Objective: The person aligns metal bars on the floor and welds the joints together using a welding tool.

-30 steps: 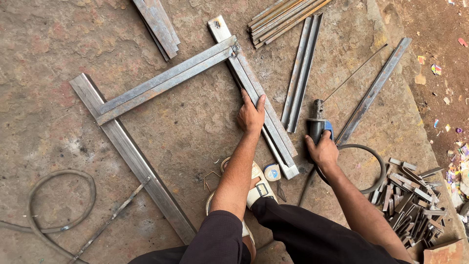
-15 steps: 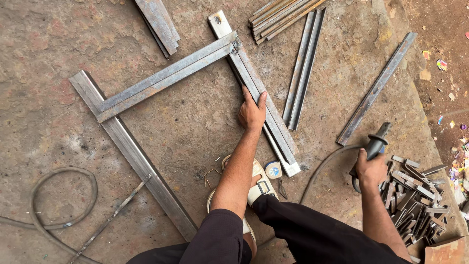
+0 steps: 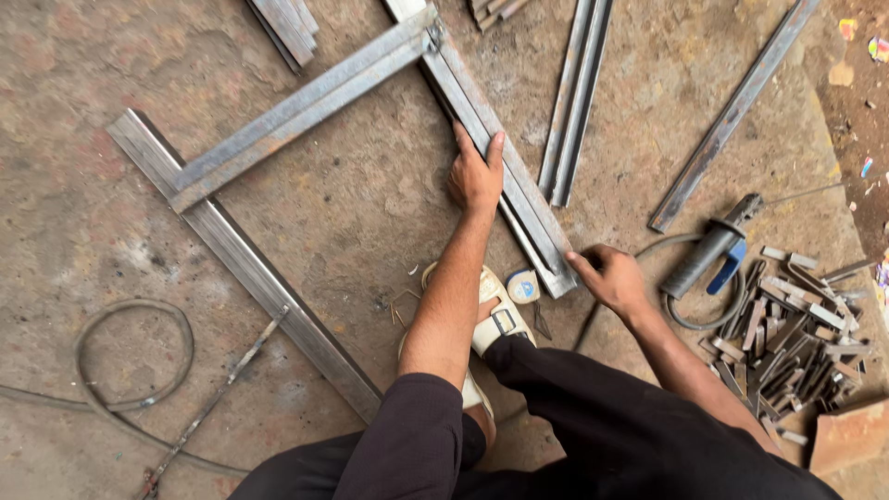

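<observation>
Soft, even daylight, faint shadows, sharp throughout, slight wide-angle edge stretch.

Concrete floor (image 3: 370, 213); steel bars (image 3: 500, 139); offcuts (image 3: 796, 324); cable (image 3: 120, 361)

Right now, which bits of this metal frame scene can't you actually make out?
- Long grey steel frame bar: its top end is cut off by the head view's upper edge.
- Left hand: the palm covers the bar beneath.
- Small round tape measure: markings too small.
- Right hand: its fingertips hide whether they touch the bar's end.
</observation>
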